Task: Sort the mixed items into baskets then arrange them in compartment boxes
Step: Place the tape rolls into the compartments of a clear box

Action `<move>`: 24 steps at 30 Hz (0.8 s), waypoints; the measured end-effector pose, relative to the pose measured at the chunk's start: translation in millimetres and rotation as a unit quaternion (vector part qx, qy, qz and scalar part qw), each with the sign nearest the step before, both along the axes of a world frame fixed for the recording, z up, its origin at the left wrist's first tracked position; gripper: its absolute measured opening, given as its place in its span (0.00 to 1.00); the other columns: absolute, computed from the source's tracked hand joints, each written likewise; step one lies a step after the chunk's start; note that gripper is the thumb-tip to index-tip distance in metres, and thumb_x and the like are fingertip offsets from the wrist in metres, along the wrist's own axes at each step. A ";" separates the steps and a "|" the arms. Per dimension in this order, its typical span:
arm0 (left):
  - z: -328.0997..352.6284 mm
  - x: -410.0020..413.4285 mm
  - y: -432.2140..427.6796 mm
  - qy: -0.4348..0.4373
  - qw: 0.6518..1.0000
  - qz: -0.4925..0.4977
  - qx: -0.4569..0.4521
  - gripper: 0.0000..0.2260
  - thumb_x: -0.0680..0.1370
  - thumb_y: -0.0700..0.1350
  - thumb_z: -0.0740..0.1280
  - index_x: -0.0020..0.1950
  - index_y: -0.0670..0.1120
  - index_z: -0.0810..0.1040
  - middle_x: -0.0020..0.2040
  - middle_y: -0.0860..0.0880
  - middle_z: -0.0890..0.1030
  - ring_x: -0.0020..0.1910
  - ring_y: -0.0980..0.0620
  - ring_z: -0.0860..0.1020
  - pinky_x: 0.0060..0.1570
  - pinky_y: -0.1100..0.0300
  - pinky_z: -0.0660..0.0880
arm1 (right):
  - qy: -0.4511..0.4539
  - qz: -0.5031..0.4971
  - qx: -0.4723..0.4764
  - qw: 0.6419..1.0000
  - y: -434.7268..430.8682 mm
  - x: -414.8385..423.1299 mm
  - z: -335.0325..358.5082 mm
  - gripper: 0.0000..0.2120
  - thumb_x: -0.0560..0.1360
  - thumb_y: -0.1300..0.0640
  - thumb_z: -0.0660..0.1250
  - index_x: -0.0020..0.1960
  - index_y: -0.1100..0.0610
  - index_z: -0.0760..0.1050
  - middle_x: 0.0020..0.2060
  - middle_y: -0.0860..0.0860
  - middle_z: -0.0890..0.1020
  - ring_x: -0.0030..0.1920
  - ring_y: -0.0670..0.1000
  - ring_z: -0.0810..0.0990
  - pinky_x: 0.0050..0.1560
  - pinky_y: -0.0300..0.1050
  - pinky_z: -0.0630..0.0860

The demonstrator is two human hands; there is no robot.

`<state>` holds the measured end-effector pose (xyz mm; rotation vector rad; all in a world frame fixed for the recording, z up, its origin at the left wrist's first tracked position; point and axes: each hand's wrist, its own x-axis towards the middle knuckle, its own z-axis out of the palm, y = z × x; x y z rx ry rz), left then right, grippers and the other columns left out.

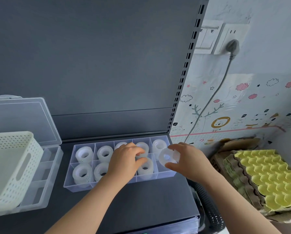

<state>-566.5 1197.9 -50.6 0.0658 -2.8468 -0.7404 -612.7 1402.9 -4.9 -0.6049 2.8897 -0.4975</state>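
Head view, hands first. Left hand (124,159): fingers curled, pinching translucent white tape roll (146,167) in near-row fourth cell of clear plastic ten-compartment box (107,184) on dark grey shelf (149,200). Right hand (186,161): gripping second tape roll (168,157) over near-right cell. Third-column cells hidden behind left hand. Cream perforated plastic basket (14,166) left, yellow egg tray (267,179) right.

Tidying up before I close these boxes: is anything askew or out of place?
The cream perforated basket sits, seemingly tilted, on the open compartment box at left, covering its compartments instead of standing on the shelf. In the other box the tape rolls look orderly. The right hand holds one roll over its empty front-right compartment.
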 end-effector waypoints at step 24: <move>-7.5 19.8 -7.7 0.002 1.000 0.019 -0.016 0.14 0.76 0.54 0.68 0.60 0.53 0.80 0.55 0.55 0.77 0.57 0.54 0.73 0.57 0.60 0.70 | 0.021 0.064 -0.043 0.997 -8.4 -5.5 -25.7 0.26 0.71 0.45 0.69 0.67 0.49 0.70 0.58 0.46 0.76 0.57 0.49 0.71 0.55 0.39 0.69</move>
